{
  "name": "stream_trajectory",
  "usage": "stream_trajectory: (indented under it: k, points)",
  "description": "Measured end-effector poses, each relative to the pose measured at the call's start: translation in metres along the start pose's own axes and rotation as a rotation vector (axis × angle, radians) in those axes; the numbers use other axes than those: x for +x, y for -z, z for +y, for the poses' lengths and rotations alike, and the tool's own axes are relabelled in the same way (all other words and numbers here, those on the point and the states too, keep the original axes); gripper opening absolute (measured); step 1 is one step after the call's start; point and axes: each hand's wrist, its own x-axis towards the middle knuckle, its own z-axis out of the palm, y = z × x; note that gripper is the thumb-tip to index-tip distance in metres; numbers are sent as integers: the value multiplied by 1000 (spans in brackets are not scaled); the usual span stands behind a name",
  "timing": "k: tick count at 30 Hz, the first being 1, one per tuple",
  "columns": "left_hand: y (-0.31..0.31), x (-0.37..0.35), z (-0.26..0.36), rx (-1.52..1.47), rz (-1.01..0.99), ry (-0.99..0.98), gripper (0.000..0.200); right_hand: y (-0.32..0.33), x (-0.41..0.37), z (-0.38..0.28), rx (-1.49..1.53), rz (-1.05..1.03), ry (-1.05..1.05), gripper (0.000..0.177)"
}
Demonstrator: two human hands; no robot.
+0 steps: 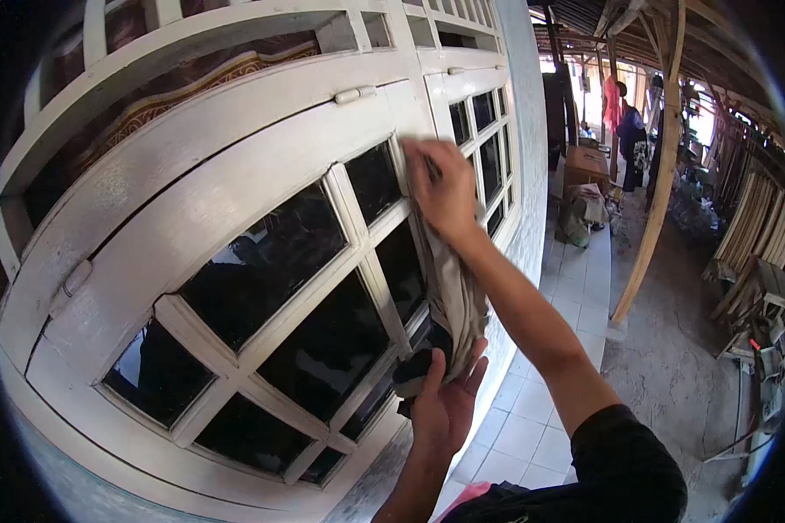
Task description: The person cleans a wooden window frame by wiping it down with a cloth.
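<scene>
A white-painted window (235,357) with dark glass panes fills the left and middle. A long beige cloth (455,283) hangs along its right side, darker at its bunched lower end. My left hand (445,403) supports that lower end, with thumb and fingers around the bundle. Above it, my right hand (447,187) is raised against the window frame near the upper right pane. Its fingers are curled closed and slightly blurred. The cloth runs up behind this hand and seems gripped in it, though the top end is hidden.
Another white window (488,144) stands farther along the wall. Tiled floor (532,410) runs beside it to a slanted wooden post (654,200). Stacked wooden strips (754,235) lean at right. A person in dark clothes (632,144) stands in the background near a wooden cabinet (587,166).
</scene>
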Motion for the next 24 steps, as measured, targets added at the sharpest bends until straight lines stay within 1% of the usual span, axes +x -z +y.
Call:
stream_trajectory:
  k: [1,3,5,6,7,9,11,12,13,15,16,17,19,20,22,24]
  points:
    - [0,-1,-2,11,12,18,51,6,-19,1,-11,-25,9,17]
    - [5,-7,-9,40,42,50,50,21,-64,-2,-24,-86,-69,17]
    - [13,-11,-16,37,81,85,51,29,-77,0,15,-141,-110,19]
    - [18,-10,-20,31,91,100,52,33,-77,-1,30,-166,-133,20]
    - [20,-9,-22,25,101,117,52,32,-69,1,8,-148,-108,20]
    - [19,-6,-23,42,57,95,51,19,-34,7,-33,-112,-53,20]
    - [17,3,-20,37,30,109,49,2,8,9,-13,-10,8,19]
    - [15,9,-17,-5,33,92,48,-5,26,8,12,18,17,19]
    - [9,14,-11,29,-4,71,48,-9,38,7,38,45,26,19]
    - [-2,18,-3,92,-80,26,47,-7,34,5,30,35,25,18]
    - [-5,18,-4,76,-98,17,47,-2,20,5,20,21,25,17]
    - [-8,15,-7,81,-65,32,49,3,4,4,13,10,27,16]
    - [-9,7,-14,96,2,55,53,13,-36,1,48,-36,-46,18]
    - [3,7,-19,74,14,97,55,17,-40,0,55,-67,-70,18]
    - [6,4,-21,119,21,104,55,23,-42,-1,65,-133,-122,19]
    - [6,4,-22,174,39,93,53,10,-13,5,24,-49,-39,17]
